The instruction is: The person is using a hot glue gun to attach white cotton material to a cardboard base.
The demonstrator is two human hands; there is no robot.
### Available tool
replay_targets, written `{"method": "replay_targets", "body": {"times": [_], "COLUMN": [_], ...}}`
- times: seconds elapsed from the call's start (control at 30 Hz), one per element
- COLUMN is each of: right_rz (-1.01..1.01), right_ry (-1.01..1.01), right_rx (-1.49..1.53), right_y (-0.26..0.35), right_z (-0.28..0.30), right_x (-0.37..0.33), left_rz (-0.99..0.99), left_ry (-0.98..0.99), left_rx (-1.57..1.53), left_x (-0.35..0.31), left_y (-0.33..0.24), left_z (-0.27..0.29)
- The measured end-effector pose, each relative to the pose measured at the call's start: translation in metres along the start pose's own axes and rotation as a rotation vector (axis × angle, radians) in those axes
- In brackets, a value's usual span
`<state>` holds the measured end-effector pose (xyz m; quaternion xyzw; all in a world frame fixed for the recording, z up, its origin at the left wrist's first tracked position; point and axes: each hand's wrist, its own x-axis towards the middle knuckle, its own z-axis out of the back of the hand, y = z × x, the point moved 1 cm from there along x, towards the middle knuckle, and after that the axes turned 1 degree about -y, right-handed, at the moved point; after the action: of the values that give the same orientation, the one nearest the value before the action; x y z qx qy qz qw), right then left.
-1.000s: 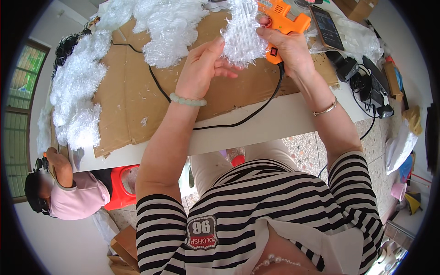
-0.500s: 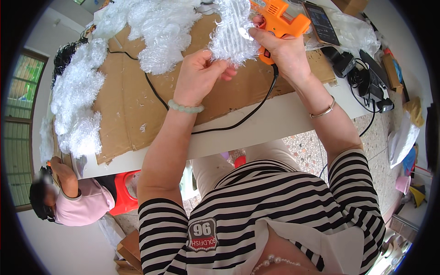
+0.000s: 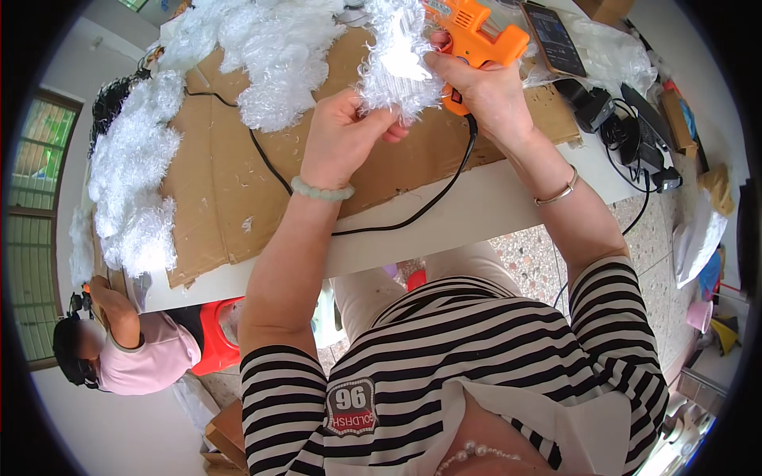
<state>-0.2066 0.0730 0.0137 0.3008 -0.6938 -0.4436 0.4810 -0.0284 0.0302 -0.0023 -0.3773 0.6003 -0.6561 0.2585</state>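
A fluffy white tinsel-like piece [image 3: 384,83] hangs between my two hands, above the cardboard. My left hand [image 3: 345,135] is closed on its lower edge, thumb against fingers. An orange glue gun [image 3: 468,36] with a black cord is held in my right hand [image 3: 492,94], its fingers wrapped round the handle. My right thumb lies close beside the piece's right edge; whether it touches cannot be made out. A smooth, bright white patch [image 3: 405,57] shows in the middle of the piece, over ribbed backing. The gun's nozzle is out of view.
Heaps of white fluffy material [image 3: 278,71] cover the far left of the cardboard sheet [image 3: 214,190] on a white table [image 3: 381,246]. A phone [image 3: 553,40], clear plastic [image 3: 607,55] and black adapters with cables [image 3: 627,131] lie right. Another person in pink [image 3: 151,353] sits at left.
The fluffy piece has tilted and shifted slightly left, and a larger bright white patch now shows on it. My right hand and the glue gun have moved slightly left.
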Motion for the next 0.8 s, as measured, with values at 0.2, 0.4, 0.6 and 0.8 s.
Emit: {"method": "replay_targets", "body": {"times": [0.2, 0.4, 0.6, 0.8], "right_rz": [0.019, -0.017, -0.044, -0.156], "right_ry": [-0.009, 0.004, -0.043, -0.096], "right_rx": [-0.026, -0.026, -0.061, -0.004], "right_y": [0.002, -0.002, -0.001, -0.009], "right_z": [0.000, -0.002, 0.002, 0.006], "right_x": [-0.001, 0.001, 0.001, 0.007], "left_rz": [0.071, 0.044, 0.008, -0.142], "left_ry": [-0.047, -0.034, -0.068, -0.321], "left_rx": [-0.107, 0.061, -0.056, -0.084], "left_x": [0.002, 0.003, 0.011, 0.008], "left_y": [0.002, -0.001, 0.009, -0.011], "left_z": [0.002, -0.003, 0.002, 0.028]}}
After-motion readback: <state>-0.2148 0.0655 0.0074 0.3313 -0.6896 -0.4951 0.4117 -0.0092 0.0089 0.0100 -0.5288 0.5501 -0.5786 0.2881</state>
